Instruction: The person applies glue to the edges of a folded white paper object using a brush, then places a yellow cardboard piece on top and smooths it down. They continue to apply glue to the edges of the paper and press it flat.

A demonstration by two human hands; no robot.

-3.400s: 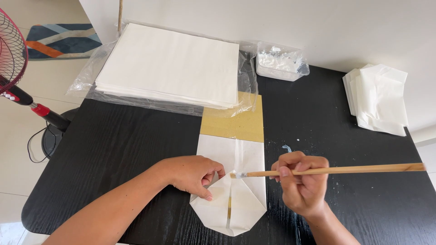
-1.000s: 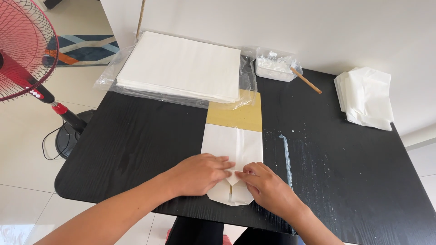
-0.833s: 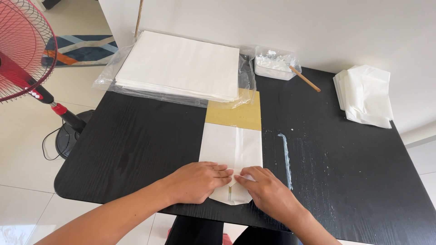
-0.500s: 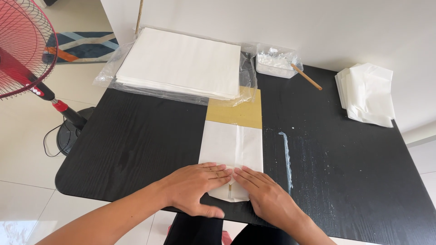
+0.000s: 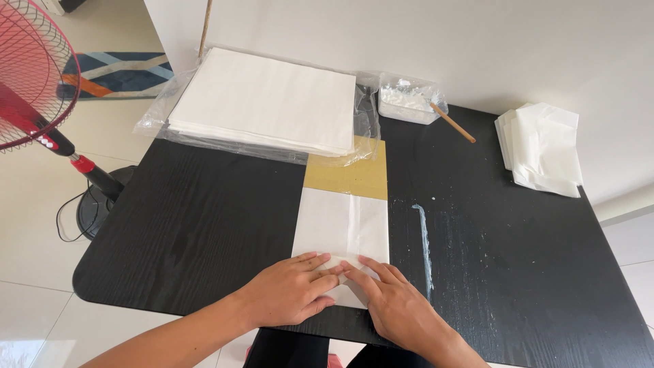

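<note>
Two hands press flat on the near end of a white paper bag [image 5: 344,228], which lies at the near edge of the black table [image 5: 204,225]. At 9 o'clock from the hands the tabletop is bare up to its rounded corner; beyond it stands a red fan [image 5: 30,75] on the pale tile floor. The left hand [image 5: 289,292] lies palm down, fingers spread a little, on the folded bottom flap. The right hand [image 5: 398,307] does the same just beside it, fingertips nearly touching. At 12 o'clock is a paper stack [image 5: 266,99]. At 1 o'clock, a glue tub [image 5: 409,101] with a stick [image 5: 453,124]. A glue streak [image 5: 424,235] runs at 2 o'clock; folded sheets [image 5: 545,146] lie further off.
</note>
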